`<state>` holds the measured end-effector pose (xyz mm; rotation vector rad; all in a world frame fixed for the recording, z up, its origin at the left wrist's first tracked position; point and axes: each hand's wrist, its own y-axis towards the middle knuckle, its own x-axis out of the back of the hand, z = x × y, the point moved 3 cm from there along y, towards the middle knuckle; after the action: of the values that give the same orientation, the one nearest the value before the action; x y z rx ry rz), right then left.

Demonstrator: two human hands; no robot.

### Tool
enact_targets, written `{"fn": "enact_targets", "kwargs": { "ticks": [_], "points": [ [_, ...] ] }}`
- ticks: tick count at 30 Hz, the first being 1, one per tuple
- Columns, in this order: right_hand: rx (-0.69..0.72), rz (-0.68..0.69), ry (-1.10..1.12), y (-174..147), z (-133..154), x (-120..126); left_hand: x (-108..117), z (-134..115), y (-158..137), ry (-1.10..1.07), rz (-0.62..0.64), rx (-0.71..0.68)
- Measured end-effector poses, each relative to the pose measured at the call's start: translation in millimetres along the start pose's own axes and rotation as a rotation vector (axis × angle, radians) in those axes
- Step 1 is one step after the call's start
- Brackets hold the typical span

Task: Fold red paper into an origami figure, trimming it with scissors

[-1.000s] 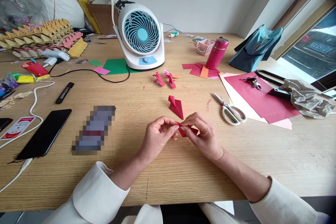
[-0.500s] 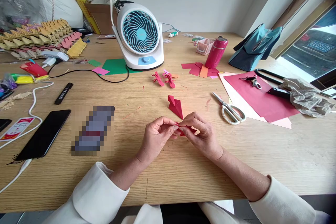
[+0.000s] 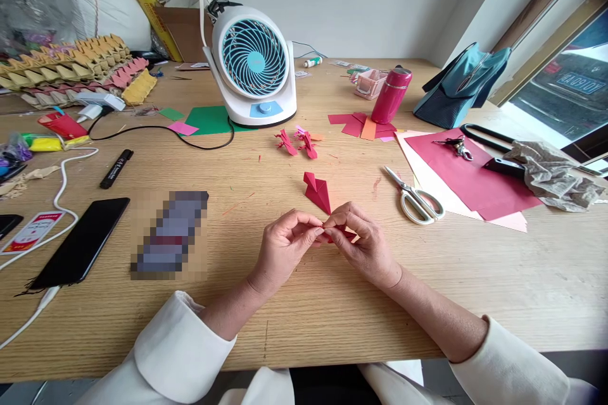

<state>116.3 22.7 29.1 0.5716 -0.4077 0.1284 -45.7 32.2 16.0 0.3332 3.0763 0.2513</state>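
- I see the left hand (image 3: 284, 245) pinching the red piece (image 3: 350, 236) between thumb and forefinger, its other fingers curled.
- The right hand (image 3: 367, 243) pinches the same piece, thumb against forefinger, its tips right beside the left's; whether they touch I can't tell.
- The piece sits between both hands over the table (image 3: 332, 323), largely covered by fingers, so I can't read its folds.
- Done, by my judgement: two red figures, one (image 3: 285, 143) beside the other (image 3: 310, 147), in front of the fan (image 3: 270, 111), with narrow parts sticking out.
- Partly done, I'd say: the kite (image 3: 317, 193), creased and lying just beyond the hands, plainer than the figures.
- That leaves the kite and the held piece unfinished, as I judge it.
- Scissors (image 3: 409, 191) lie well apart to the right, out of both hands; flat red strips (image 3: 354, 129) lie by the bottle (image 3: 392, 95).
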Motion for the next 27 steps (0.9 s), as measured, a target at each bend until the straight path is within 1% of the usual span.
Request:
{"fn": "enact_targets", "kwargs": {
  "ticks": [4,9,13,15,18,22,24,27],
  "points": [
    [0.019,0.012,-0.014,0.1,-2.4,-0.3,0.9,-1.3,0.1,0.058,-0.01,-0.026],
    [0.058,0.016,-0.032,1.2,-4.5,1.2,2.8,-1.2,0.8,0.075,-0.026,-0.041],
    [0.063,0.036,-0.041,2.2,-2.3,1.9,5.2,-2.0,1.9,0.185,-0.053,-0.098],
    [0.062,0.043,-0.044,2.3,-1.9,1.8,5.0,-0.3,2.2,0.191,-0.037,-0.064],
    [0.047,0.024,-0.043,2.0,-3.7,1.7,4.6,2.0,2.5,0.143,-0.03,0.002],
    [-0.008,-0.025,-0.012,1.5,-8.8,1.7,6.9,-0.5,3.4,0.137,-0.104,-0.013],
    [-0.047,-0.04,0.005,1.5,-11.4,1.9,7.1,-2.0,3.6,0.105,-0.114,-0.018],
    [-0.09,-0.007,0.022,1.8,-14.4,1.2,6.0,-3.6,3.0,0.066,-0.11,-0.03]
  ]
}}
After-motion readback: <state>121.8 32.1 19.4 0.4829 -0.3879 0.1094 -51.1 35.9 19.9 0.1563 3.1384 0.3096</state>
